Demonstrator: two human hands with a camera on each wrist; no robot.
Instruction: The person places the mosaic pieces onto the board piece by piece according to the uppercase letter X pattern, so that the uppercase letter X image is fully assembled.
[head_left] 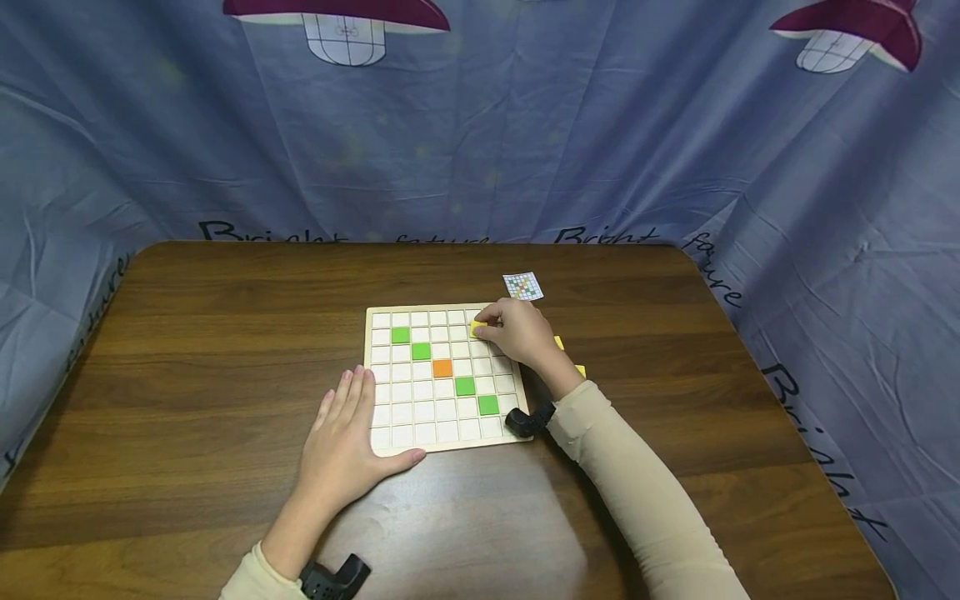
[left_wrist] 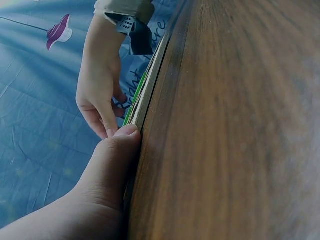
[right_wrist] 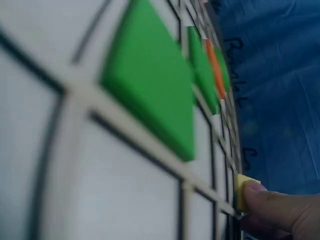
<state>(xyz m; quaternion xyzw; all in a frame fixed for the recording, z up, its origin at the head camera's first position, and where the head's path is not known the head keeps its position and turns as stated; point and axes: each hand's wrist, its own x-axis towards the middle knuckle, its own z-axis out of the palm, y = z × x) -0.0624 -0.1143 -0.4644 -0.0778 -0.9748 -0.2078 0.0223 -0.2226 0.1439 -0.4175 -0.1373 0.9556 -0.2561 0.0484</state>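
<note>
A wooden grid board (head_left: pixel 444 411) with white cells lies on the table. Green square tiles (head_left: pixel 488 405) and one orange tile (head_left: pixel 442 368) form a diagonal across it. At the board's upper right my right hand (head_left: pixel 520 331) pinches a yellow square tile (head_left: pixel 477 330) between thumb and fingers, right at a cell; the right wrist view shows the yellow tile (right_wrist: pixel 242 192) tilted on its edge against the grid. My left hand (head_left: pixel 347 433) lies with straight fingers along the board's left edge, its thumb (left_wrist: pixel 128 131) at the near edge.
Behind the board lies a small card (head_left: pixel 522 286) printed with a coloured grid. More yellow tiles (head_left: pixel 581 370) show partly beneath the right forearm, on the table to the right of the board. A blue curtain (head_left: pixel 480 150) hangs behind the brown wooden table (head_left: pixel 225 358).
</note>
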